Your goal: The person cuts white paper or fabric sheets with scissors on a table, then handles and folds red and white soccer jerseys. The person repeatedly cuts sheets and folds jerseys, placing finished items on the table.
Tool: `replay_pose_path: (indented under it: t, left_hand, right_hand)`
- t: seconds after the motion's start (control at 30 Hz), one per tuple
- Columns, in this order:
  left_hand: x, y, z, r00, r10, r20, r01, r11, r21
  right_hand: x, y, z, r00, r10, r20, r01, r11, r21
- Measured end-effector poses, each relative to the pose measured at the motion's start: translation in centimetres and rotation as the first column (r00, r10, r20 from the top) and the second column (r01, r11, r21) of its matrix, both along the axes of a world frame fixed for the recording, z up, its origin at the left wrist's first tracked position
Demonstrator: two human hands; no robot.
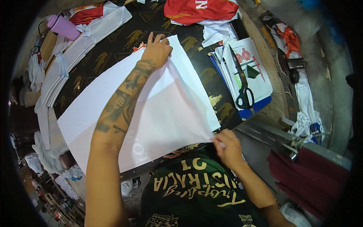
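Note:
A thin white fabric sheet (170, 117) lies over other white sheets (196, 83) on the dark printed table, partly lifted. My right hand (228, 147) pinches its near right corner at the table's front edge, close to my body. At the far end, my left hand (157, 51) is closed with bent fingers on the sheet's upper edge. Between the two hands the right edge runs taut, with folds. A small bit of red print (140, 47) shows beside my left hand. My left forearm hides part of the sheet.
Black-handled scissors (242, 81) and a red pen (258, 68) lie on papers over a blue clipboard (261, 108) at right. A red garment (200, 10) lies at the back. Folded white cloth (56, 81) and a pink tumbler (63, 27) stand left. Maroon cloth (306, 181) hangs at lower right.

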State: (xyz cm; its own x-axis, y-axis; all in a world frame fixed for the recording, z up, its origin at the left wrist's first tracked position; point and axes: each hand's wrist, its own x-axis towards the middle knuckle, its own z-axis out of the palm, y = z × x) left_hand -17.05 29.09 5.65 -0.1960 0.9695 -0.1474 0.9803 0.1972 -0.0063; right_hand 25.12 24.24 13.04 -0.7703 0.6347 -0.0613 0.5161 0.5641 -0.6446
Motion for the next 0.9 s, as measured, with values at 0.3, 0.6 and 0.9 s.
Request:
replay_pose_path:
  t: [0.3, 0.6, 0.9]
  left_hand:
    - [4.1, -6.3, -5.0, 0.845, 0.374, 0.381, -0.520, 0.740, 0.427]
    - [8.0, -15.0, -0.5, 0.611, 0.411, 0.677, -0.750, 0.574, 0.328]
    - [24.8, -37.7, -2.7, 0.627, 0.483, 0.611, -0.747, 0.594, 0.298]
  right_hand:
    - [2.1, 5.3, -8.4, 0.984, -0.095, 0.152, 0.134, 0.954, -0.269]
    - [-1.1, 6.2, -6.8, 0.985, -0.147, 0.094, 0.170, 0.924, -0.343]
    - [-3.9, 7.9, -5.6, 0.979, -0.189, -0.076, 0.137, 0.886, -0.443]
